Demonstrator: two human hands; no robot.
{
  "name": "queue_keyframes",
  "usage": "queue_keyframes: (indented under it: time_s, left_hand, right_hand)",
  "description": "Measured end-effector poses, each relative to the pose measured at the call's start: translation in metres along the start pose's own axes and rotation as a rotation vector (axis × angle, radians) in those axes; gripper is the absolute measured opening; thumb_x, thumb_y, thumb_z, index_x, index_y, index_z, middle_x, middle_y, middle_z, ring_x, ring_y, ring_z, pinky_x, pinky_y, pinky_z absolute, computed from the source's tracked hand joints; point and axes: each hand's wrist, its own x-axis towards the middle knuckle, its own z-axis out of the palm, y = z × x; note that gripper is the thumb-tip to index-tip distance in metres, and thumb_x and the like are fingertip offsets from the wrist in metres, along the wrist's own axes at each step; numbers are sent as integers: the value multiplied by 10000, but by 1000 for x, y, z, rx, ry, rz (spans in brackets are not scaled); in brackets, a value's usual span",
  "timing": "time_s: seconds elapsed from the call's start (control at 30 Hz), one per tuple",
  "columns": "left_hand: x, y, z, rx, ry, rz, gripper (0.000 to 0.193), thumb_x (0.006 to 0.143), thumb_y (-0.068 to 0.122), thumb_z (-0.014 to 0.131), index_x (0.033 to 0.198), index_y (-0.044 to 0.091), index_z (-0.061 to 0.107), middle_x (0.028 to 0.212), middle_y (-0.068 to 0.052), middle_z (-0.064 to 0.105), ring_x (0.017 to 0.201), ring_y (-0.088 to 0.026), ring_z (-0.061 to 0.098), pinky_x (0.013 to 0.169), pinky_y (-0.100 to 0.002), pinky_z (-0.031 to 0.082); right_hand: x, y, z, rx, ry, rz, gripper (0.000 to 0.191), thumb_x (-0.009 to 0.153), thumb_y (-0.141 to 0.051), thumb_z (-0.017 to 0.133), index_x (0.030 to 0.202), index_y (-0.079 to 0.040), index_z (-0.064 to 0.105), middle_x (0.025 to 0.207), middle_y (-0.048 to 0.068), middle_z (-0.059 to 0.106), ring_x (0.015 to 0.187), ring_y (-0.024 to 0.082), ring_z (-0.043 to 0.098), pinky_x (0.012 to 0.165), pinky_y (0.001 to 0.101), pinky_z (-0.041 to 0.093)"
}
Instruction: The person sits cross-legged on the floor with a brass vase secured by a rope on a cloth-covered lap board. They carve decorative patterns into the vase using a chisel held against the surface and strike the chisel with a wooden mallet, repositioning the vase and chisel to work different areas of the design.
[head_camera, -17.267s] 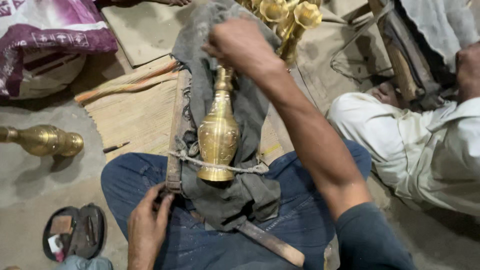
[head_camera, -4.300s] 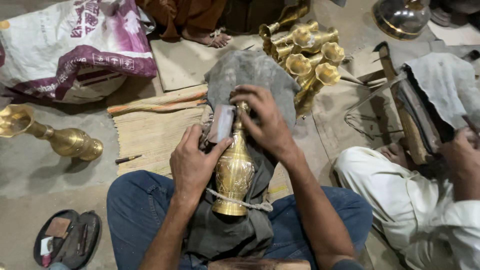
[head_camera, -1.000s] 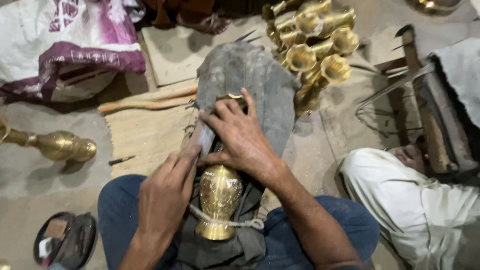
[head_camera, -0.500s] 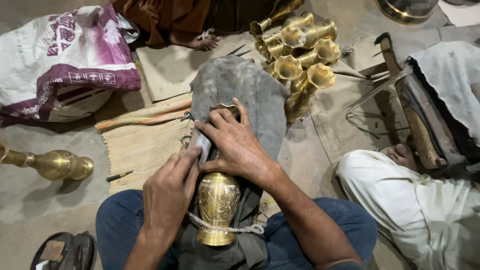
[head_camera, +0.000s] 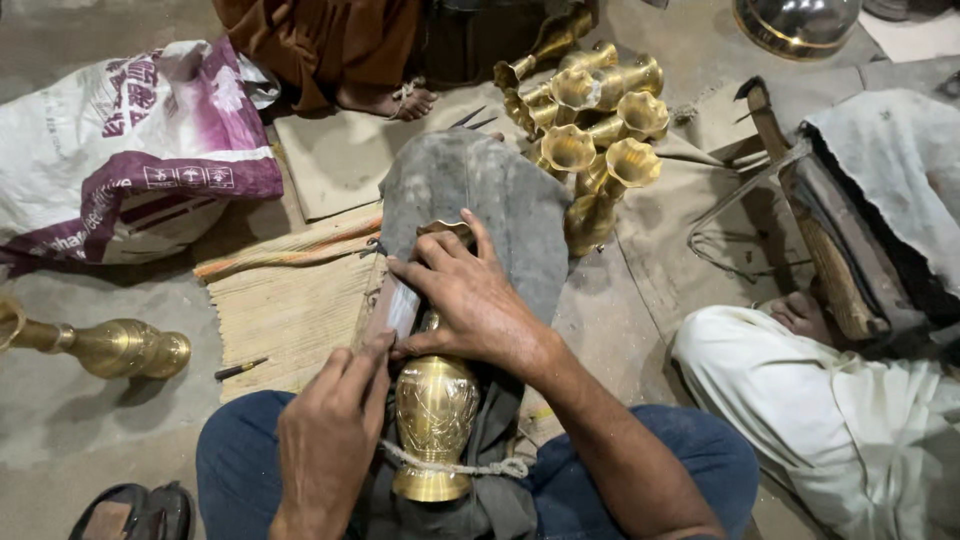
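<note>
The vase (head_camera: 436, 420) lies on a cloth (head_camera: 500, 200) over the lap, a cord (head_camera: 455, 467) across its lower body. The left grip (head_camera: 330, 440) sits beside its neck; the right grip (head_camera: 475, 300) covers the neck just beyond. A heap of vases (head_camera: 590, 120) lies beyond and right of the right grip, a sack (head_camera: 120, 160) far left, another vase (head_camera: 110, 345) left of the left grip on the floor.

Bare left hand (head_camera: 325, 440), bare right hand (head_camera: 475, 305), bare forearms, dark blue trousers (head_camera: 650, 460)

Brass vase (head_camera: 435, 420) — engraved, roped on lap; flat tool (head_camera: 400, 308) against neck.
</note>
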Motion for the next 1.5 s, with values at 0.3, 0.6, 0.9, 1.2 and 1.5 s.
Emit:
queue_keyframes:
  time_s: [0.3, 0.6, 0.9, 1.2, 1.5]
  left_hand:
    - [-1, 1, -1, 13, -13, 5, 328, 909, 137, 707, 1237, 136, 719, 897, -101, 725, 684, -269, 719, 596, -391, 580]
    - [-2, 0, 0, 55, 2, 10, 321, 907, 154, 713, 1226, 122, 731, 868, -135, 689, 708, -323, 700, 591, -424, 555]
    - [-1, 7, -6, 56, 9, 24, 287, 925, 170, 693, 1206, 122, 726, 861, -116, 686, 720, -297, 697, 611, -417, 562]
    - [-3, 4, -1, 108, -53, -1, 334, 898, 175, 683, 1229, 144, 716, 918, -100, 688, 718, -289, 703, 606, -418, 572]
    - [-2, 7, -3, 110, -68, -20, 333, 915, 177, 681, 1243, 123, 702, 915, -119, 685, 725, -307, 702, 619, -423, 573]
  right_hand:
    - [3, 1, 4, -17, -50, 49, 986, 583, -654, 846, 1336, -58, 622, 1206, 165, 571, 1317, 347, 471, 1219, 660, 67]
    - [3, -2, 2, 2, -31, 62, 972, 594, -625, 862, 1344, -55, 618, 1196, 160, 579, 1324, 341, 474, 1233, 657, 68]
    - [2, 1, 3, -17, -9, 18, 961, 603, -608, 863, 1349, -56, 612, 1233, 176, 564, 1338, 354, 460, 1224, 650, 88]
    - [4, -3, 2, -4, -62, 65, 946, 587, -542, 892, 1349, -59, 605, 1214, 174, 565, 1319, 361, 460, 1220, 661, 93]
    - [2, -2, 0, -5, -37, 33, 935, 610, -562, 873, 1350, -51, 614, 1222, 181, 562, 1331, 361, 467, 1229, 663, 98]
